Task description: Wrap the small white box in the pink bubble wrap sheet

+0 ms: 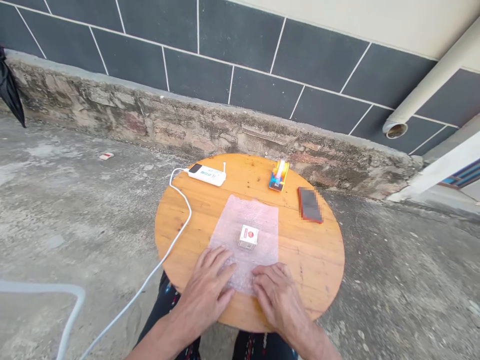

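Note:
A sheet of pinkish, see-through bubble wrap (258,215) lies flat on a round wooden table (307,270). On it, near the middle, sits a small white box (248,237) with red print on top. My left hand (212,285) rests on the wrap's lower left edge, palm down, its fingers stretched forward and apart. Across from it, my right hand (275,292) lies on the lower right part, with fingers slightly bent and nothing visible in them. Neither hand touches the box.
A white device (208,175) with a cable stands at the table's back left. At the back right are a yellow and blue tape dispenser (279,176) and a dark phone-like slab (310,205) with red edges. Beyond runs a low stone wall base (168,125).

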A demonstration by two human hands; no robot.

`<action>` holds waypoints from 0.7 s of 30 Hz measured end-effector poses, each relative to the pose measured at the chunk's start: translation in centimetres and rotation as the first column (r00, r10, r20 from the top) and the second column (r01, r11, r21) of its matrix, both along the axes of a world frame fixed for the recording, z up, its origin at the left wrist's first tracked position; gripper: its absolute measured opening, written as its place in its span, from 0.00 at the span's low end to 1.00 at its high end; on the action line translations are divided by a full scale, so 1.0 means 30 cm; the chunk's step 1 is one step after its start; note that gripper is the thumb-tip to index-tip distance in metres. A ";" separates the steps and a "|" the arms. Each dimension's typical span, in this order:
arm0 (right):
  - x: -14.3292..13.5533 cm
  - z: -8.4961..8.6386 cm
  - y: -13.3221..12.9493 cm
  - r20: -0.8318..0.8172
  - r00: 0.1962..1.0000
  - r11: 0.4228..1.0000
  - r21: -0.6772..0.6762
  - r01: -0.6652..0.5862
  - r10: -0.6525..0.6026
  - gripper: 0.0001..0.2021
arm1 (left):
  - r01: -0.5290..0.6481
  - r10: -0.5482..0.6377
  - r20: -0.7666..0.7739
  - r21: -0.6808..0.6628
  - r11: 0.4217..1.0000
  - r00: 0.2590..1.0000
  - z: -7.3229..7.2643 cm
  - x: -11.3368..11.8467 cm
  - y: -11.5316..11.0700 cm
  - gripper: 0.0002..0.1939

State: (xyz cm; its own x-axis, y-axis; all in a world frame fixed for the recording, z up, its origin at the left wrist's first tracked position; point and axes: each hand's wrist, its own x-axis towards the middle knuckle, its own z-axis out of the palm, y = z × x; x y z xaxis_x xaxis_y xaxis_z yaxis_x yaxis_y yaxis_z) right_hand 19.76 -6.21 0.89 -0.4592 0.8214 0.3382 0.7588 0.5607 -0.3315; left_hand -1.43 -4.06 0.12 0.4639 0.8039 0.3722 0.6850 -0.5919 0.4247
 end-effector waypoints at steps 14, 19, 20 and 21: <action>-0.012 0.045 -0.012 -0.064 0.998 0.998 -0.062 0.000 -0.004 0.09 | 0.012 -0.014 0.039 0.062 0.998 0.999 0.022 0.022 0.001 0.15; 0.005 0.130 -0.071 -0.121 0.992 0.989 -0.137 -0.061 0.044 0.05 | 0.047 -0.063 0.141 0.116 0.992 0.988 0.043 0.033 -0.013 0.11; 0.006 0.135 -0.086 -0.107 0.993 0.989 -0.134 -0.060 0.046 0.05 | 0.053 -0.070 0.153 0.111 0.992 0.986 0.047 0.031 -0.022 0.11; 0.007 0.135 -0.098 -0.084 0.995 0.991 -0.124 -0.055 0.045 0.11 | 0.059 -0.075 0.163 0.102 0.993 0.984 0.051 0.028 -0.030 0.11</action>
State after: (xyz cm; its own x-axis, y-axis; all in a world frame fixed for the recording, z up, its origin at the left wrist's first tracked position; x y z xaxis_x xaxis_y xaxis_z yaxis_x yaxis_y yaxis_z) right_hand 19.97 -9.16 4.94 -0.4765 0.8363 0.2713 0.6986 0.5474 -0.4608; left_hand -0.59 -4.96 1.64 0.4406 0.7299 0.5226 0.5675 -0.6775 0.4680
